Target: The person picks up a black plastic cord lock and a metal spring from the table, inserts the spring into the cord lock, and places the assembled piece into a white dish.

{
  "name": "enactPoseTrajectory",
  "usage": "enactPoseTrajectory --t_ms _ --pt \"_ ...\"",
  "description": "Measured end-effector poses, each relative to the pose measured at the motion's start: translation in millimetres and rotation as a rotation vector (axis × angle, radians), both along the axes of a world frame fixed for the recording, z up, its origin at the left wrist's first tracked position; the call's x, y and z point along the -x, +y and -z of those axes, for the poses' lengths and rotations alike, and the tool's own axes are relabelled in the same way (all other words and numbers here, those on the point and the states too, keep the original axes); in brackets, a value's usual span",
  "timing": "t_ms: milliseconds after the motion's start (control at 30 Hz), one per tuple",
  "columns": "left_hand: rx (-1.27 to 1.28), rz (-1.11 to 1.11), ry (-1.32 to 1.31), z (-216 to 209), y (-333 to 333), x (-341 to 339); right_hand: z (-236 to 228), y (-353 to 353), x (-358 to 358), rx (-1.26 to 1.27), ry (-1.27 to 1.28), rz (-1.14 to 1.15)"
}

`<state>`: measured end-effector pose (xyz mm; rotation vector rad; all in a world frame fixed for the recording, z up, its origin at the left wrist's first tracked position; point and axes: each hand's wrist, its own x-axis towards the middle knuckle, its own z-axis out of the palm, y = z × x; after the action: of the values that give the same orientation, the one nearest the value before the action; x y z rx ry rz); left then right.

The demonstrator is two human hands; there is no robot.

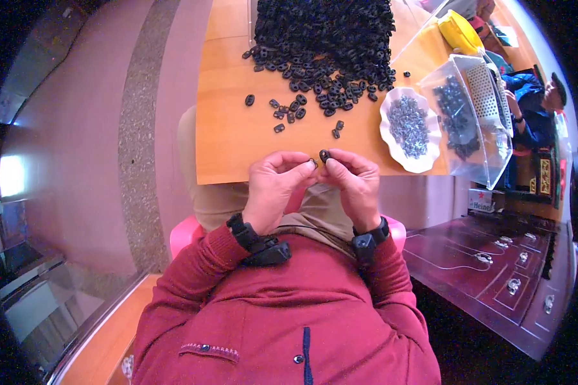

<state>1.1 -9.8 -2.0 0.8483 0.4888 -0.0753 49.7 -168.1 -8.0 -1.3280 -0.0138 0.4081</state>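
Note:
Both hands meet just past the near edge of the wooden table (228, 144), fingertips nearly touching. Pinched between my right hand's (356, 186) thumb and fingers is a small black oval piece (324, 155), which looks like a cord lock part. My left hand (273, 183) is closed in a pinch too, with a small dark bit (313, 162) at its fingertips; its kind is too small to make out. Beyond them lies a large heap of black oval pieces (324, 38), several with two holes, and some loose ones (291, 110) have strayed toward me.
To the right stands a white scalloped bowl (422, 165) of small silvery parts, beside a clear plastic bin (485, 154) with black pieces. A yellow container (460, 33) sits farther back. Another person (526, 106) is at the far right. A dark red panelled surface (456, 256) lies at lower right.

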Motion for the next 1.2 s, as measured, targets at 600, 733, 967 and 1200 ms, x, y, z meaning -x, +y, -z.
enactPoseTrajectory --t_ms 600,733,967,1200 --pt "-0.065 0.044 -0.031 -1.1 0.9 0.8 2.6 -1.3 0.1 0.0 -0.044 -0.059" --pt "-0.081 0.046 -0.022 -3.0 0.8 0.4 -1.1 0.3 0.1 -0.025 -0.021 -0.08" --pt "-0.073 0.042 -0.031 -3.5 0.5 0.2 0.8 -0.9 -0.4 -0.034 -0.012 -0.085" --pt "-0.049 0.058 -0.008 -5.3 1.4 0.3 2.2 -1.0 0.5 -0.035 0.004 -0.052"
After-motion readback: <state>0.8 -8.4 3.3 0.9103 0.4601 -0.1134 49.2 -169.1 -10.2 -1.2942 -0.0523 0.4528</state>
